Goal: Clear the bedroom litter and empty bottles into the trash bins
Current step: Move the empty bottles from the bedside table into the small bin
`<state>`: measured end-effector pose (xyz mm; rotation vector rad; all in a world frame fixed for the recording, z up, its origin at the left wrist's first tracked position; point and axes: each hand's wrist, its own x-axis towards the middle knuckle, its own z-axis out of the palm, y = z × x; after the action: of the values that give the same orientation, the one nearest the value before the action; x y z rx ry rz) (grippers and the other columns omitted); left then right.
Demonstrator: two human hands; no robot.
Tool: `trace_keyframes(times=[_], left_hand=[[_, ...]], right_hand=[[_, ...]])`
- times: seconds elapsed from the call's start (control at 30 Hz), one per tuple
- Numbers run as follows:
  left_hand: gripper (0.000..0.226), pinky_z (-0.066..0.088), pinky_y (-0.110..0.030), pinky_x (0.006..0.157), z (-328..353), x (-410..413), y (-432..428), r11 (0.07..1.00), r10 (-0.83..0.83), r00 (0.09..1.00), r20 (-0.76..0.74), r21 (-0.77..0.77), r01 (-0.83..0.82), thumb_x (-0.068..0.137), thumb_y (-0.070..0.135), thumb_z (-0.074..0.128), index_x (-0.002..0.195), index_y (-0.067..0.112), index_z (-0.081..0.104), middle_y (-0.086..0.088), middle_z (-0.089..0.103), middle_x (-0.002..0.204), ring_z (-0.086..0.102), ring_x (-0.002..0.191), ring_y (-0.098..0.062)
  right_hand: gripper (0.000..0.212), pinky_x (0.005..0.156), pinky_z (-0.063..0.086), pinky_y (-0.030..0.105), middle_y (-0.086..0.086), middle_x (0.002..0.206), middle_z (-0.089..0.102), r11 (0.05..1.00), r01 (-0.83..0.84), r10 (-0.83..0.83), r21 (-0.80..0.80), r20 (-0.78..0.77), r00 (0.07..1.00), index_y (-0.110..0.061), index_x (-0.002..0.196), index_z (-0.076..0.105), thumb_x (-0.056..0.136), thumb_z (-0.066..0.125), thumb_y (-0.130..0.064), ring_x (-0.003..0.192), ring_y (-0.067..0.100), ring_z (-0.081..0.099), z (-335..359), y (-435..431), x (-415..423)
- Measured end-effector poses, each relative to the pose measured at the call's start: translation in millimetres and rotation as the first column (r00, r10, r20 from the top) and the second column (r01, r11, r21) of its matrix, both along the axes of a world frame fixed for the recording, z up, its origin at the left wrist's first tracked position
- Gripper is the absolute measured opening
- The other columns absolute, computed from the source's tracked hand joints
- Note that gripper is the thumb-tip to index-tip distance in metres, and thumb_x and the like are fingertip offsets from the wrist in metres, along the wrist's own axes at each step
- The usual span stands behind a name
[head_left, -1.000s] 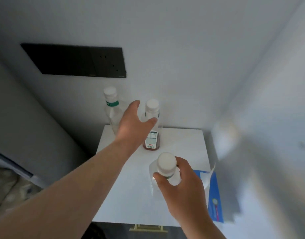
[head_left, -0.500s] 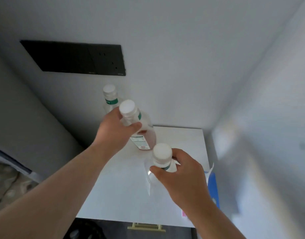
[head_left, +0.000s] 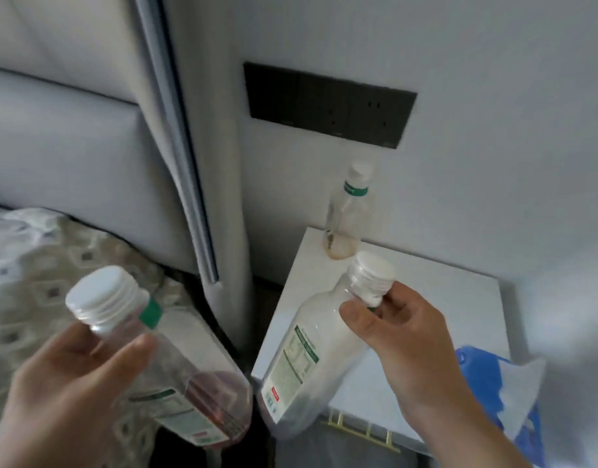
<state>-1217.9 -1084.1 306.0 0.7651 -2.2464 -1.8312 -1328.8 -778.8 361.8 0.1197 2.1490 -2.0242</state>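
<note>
- Left hand (head_left: 64, 383): fingers and thumb curled round the shoulder of a clear plastic bottle with a white screw cap and reddish dregs (head_left: 176, 376). The bottle is tilted and held in the air, left of the white tabletop (head_left: 443, 298).
- Right hand (head_left: 402, 336): thumb and fingers pinch the neck of a clear plastic bottle with a green-and-white label (head_left: 304, 359), just under its white cap. It is tilted, with its base past the tabletop's front left corner.
- Clear plastic bottle with a green neck band (head_left: 348, 211): upright at the tabletop's back left corner, with brownish residue inside.
- Blue packet with white paper (head_left: 486, 376): at the tabletop's front right.
- Black socket panel (head_left: 328, 106): on the wall above the tabletop.
- Grey padded headboard (head_left: 71, 146) and patterned bedding (head_left: 54, 265): left of the tabletop.
</note>
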Motion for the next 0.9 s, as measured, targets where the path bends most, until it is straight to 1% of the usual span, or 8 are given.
trace_keyframes(times=[0.1, 0.2, 0.27, 0.37, 0.53, 0.63, 0.8, 0.9], left_hand=[[0.042, 0.055, -0.049, 0.084, -4, 23, -10, 0.992, 0.088, 0.996, -0.004, 0.090, -0.088, 0.068, 0.022, 0.084, 0.107, 0.024, 0.069, 0.000, 0.075, 0.100, 0.071, 0.095, -0.015], [0.033, 0.055, -0.012, 0.064, -23, 42, -25, 0.962, 0.235, 0.971, 0.036, 0.136, -0.238, 0.068, -0.013, 0.072, 0.077, 0.018, 0.076, 0.006, 0.076, 0.079, 0.067, 0.069, 0.002], [0.029, 0.050, -0.006, 0.057, -38, 50, -35, 0.964, 0.232, 0.970, 0.071, 0.119, -0.239, 0.064, -0.007, 0.081, 0.078, 0.016, 0.072, 0.005, 0.076, 0.078, 0.064, 0.062, 0.005], [0.034, 0.048, -0.006, 0.055, -76, 63, -52, 0.976, 0.194, 0.975, 0.111, 0.072, -0.203, 0.055, 0.001, 0.087, 0.080, 0.018, 0.070, 0.010, 0.075, 0.077, 0.061, 0.057, 0.008], [0.026, 0.048, -0.015, 0.061, -144, 64, -51, 0.980, 0.190, 0.948, 0.255, 0.003, -0.197, 0.067, 0.011, 0.082, 0.082, 0.029, 0.070, 0.017, 0.074, 0.077, 0.064, 0.065, 0.008], [0.022, 0.047, -0.012, 0.058, -193, 58, -44, 0.975, 0.204, 0.926, 0.318, 0.014, -0.220, 0.067, 0.016, 0.082, 0.082, 0.028, 0.071, 0.011, 0.075, 0.076, 0.067, 0.067, 0.004], [0.020, 0.055, -0.027, 0.069, -264, 52, -27, 0.965, 0.199, 0.875, 0.442, 0.066, -0.253, 0.067, 0.021, 0.083, 0.082, 0.024, 0.070, 0.005, 0.074, 0.077, 0.069, 0.074, -0.008], [0.033, 0.055, -0.032, 0.079, -297, 52, -20, 0.968, 0.179, 0.869, 0.462, 0.076, -0.240, 0.067, 0.018, 0.082, 0.098, 0.022, 0.072, 0.005, 0.073, 0.091, 0.067, 0.086, -0.011]], right_hand=[[0.028, 0.074, 0.048, 0.026, -0.008, 0.084, 0.076, 0.995, -0.083, 0.081, 0.045, 0.062, 0.995, -0.034, 0.086, 0.074, 0.064, 0.083, -0.018, 0.081, 0.005, 0.069, -19, -47, 15], [0.025, 0.073, 0.048, 0.025, -0.009, 0.083, 0.076, 0.983, -0.151, 0.137, 0.105, 0.129, 0.982, -0.026, 0.085, 0.075, 0.062, 0.082, -0.021, 0.079, 0.002, 0.069, -50, -88, 36], [0.030, 0.071, 0.046, 0.022, -0.011, 0.084, 0.075, 0.967, -0.212, 0.185, 0.143, 0.181, 0.966, -0.025, 0.089, 0.074, 0.061, 0.084, -0.024, 0.080, 0.000, 0.068, -72, -112, 50], [0.023, 0.070, 0.050, 0.025, -0.012, 0.082, 0.074, 0.932, -0.284, 0.230, 0.226, 0.235, 0.944, -0.026, 0.087, 0.073, 0.068, 0.084, -0.022, 0.078, 0.000, 0.067, -117, -140, 64], [0.017, 0.059, 0.045, 0.010, -0.012, 0.073, 0.072, 0.899, -0.326, 0.234, 0.294, 0.306, 0.923, -0.025, 0.080, 0.071, 0.067, 0.083, -0.021, 0.069, -0.002, 0.065, -201, -170, 76], [0.026, 0.066, 0.048, 0.019, -0.010, 0.080, 0.073, 0.873, -0.361, 0.229, 0.328, 0.378, 0.897, -0.028, 0.087, 0.069, 0.066, 0.085, -0.028, 0.076, 0.001, 0.067, -251, -184, 73], [0.032, 0.069, 0.047, 0.022, -0.013, 0.085, 0.071, 0.830, -0.403, 0.240, 0.384, 0.407, 0.881, -0.029, 0.094, 0.068, 0.067, 0.084, -0.029, 0.080, 0.001, 0.065, -312, -194, 73], [0.018, 0.069, 0.049, 0.027, -0.011, 0.075, 0.071, 0.817, -0.419, 0.223, 0.395, 0.454, 0.863, -0.030, 0.079, 0.066, 0.069, 0.082, -0.026, 0.076, 0.003, 0.066, -341, -195, 73]])
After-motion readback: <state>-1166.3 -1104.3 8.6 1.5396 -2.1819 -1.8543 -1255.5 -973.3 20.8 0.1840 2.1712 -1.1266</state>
